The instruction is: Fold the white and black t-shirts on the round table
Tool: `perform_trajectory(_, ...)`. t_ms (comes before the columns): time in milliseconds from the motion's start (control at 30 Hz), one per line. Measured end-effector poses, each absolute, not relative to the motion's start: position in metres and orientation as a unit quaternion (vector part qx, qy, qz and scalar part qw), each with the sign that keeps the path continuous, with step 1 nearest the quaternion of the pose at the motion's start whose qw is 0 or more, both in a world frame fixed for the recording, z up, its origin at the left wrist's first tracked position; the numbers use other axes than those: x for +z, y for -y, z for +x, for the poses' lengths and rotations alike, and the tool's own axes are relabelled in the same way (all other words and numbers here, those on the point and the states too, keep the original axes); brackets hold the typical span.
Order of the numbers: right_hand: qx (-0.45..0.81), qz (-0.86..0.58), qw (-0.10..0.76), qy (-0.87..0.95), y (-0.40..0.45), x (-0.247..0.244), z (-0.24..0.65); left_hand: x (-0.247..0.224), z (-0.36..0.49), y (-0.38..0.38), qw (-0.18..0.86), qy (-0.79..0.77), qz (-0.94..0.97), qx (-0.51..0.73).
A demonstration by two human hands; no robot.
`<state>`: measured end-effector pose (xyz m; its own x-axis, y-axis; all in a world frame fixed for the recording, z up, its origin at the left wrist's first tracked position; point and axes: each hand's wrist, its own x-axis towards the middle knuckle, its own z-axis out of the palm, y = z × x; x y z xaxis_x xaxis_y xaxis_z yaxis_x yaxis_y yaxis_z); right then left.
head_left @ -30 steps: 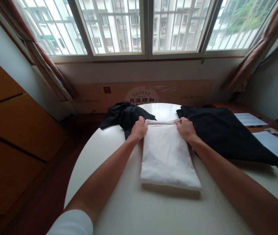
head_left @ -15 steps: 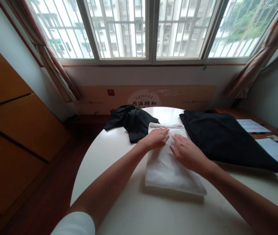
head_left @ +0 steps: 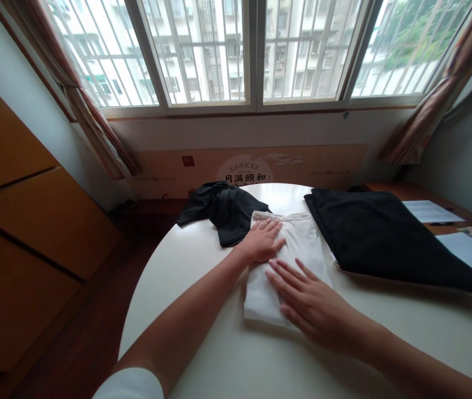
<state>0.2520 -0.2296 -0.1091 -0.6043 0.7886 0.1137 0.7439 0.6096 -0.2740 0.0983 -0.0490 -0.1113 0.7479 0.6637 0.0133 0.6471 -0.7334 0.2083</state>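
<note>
My left hand (head_left: 262, 241), fingers close together, and my right hand (head_left: 314, 310), fingers spread wide, lie open and flat atop a folded white garment (head_left: 302, 241).

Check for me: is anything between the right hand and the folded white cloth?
Nothing visible stands in the way. The right hand lies directly on the folded white cloth, and the left hand rests on its upper part.

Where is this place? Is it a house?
Probably a room in a flat: a barred window faces apartment blocks, curtains hang beside it, and folded cloth lies on a round table.
</note>
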Motion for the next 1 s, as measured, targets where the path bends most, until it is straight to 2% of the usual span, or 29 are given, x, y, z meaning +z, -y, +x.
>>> perform_trajectory(100,0.197,-0.353,0.094,0.910,0.242,-0.097,0.239,-0.110,0.098,0.049,0.102,-0.351,0.930,0.042)
perform_trajectory(333,0.302,-0.304,0.096,0.898,0.255,-0.074,0.237,-0.098,0.104,0.062,0.097,-0.359,0.926,0.067)
perform_trajectory(433,0.276,-0.334,0.146,0.889,0.255,-0.073,0.238,-0.097,0.116,0.076,0.092,-0.311,0.938,0.124)
perform_trajectory(533,0.209,-0.379,0.172,0.885,0.251,-0.084,0.239,-0.103,0.125,0.085,0.104,-0.244,0.959,0.099)
perform_trajectory(733,0.259,-0.321,0.107,0.905,0.254,-0.094,0.235,-0.111,0.124,0.080,0.137,-0.220,0.965,0.050)
perform_trajectory(1000,0.288,-0.290,0.102,0.907,0.266,-0.088,0.229,-0.108,0.123,0.084,0.148,-0.260,0.952,0.062)
